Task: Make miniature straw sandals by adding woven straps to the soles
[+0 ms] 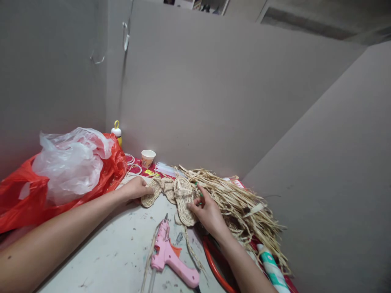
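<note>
While the left hand (136, 189) reaches in over the pale, marked desk (100, 260), its grip is closed on the outer edge of the left woven piece (152, 193), a rounded shape of coiled straw cord. Beside it sits the middle woven piece (169, 189), and next comes the right woven piece (184, 203), an elongated oval with a strap-like band across it. The right hand (210, 209) has its thumb at this oval's right edge and its forefinger spread apart from the thumb; whether its other fingers clamp the piece from behind, I cannot tell. Small green spots show by those fingers.

A loose straw cord (193, 250) trails toward the near side, next to a pink glue gun (174, 257) with an orange trigger; no brand can be read on it. To the right spreads a heap of dry straw (244, 201), with a green-and-white roll (273, 270) near its lower end.

Beyond the pieces stands a printed paper cup (148, 158), its markings too small to read. Yellow lettering (150, 173) on the red cloth near it is illegible. A whitish plastic bag (73, 162) lies on a red one (27, 183) at left, in front of a white-capped bottle (116, 132).
</note>
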